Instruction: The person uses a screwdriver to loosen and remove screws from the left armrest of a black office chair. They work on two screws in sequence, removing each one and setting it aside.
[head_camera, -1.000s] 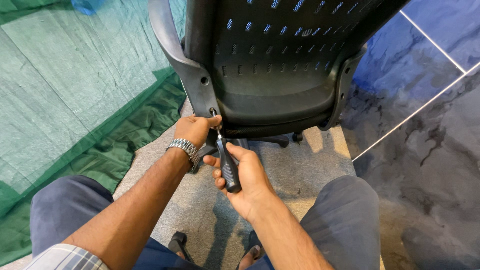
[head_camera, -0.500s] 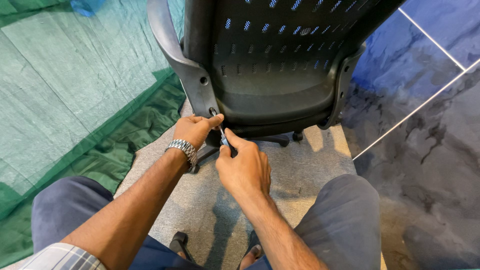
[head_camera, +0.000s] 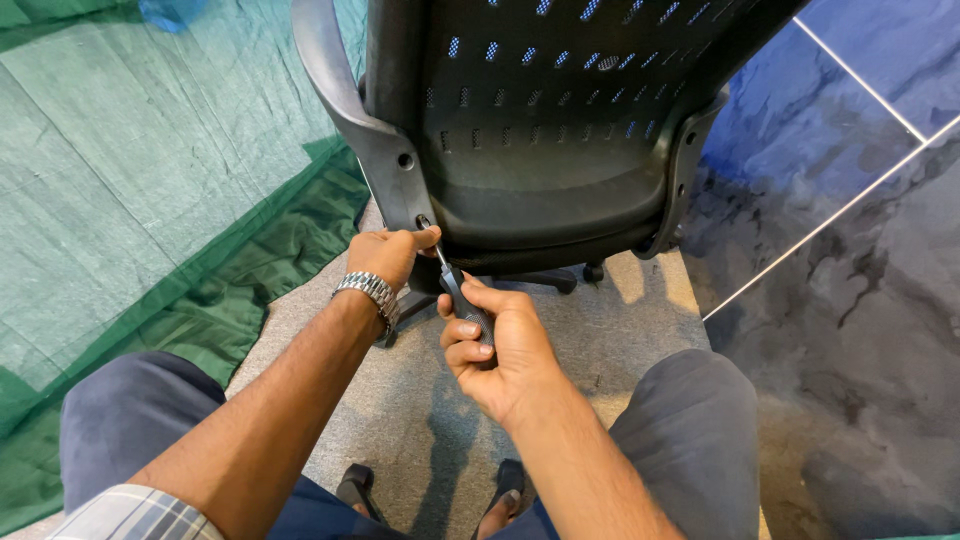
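Note:
A black office chair (head_camera: 545, 120) with a perforated back stands in front of me. My right hand (head_camera: 500, 345) grips the black handle of a screwdriver (head_camera: 462, 300). Its thin shaft runs up and left to a screw hole low on the chair's left armrest bracket (head_camera: 400, 180). My left hand (head_camera: 385, 255), with a metal watch (head_camera: 368, 293) on the wrist, rests against the bracket and pinches the shaft near its tip.
A green cloth (head_camera: 140, 190) covers the floor at the left. Grey carpet (head_camera: 420, 410) lies under the chair and between my knees (head_camera: 690, 430). Dark blue marbled floor tiles (head_camera: 850, 260) fill the right. The chair's wheeled base (head_camera: 560, 278) shows below the seat.
My right hand has turned on the screwdriver handle: palm up a second ago, rolled over on top half a second ago, now palm up again. The left hand stayed at the bracket.

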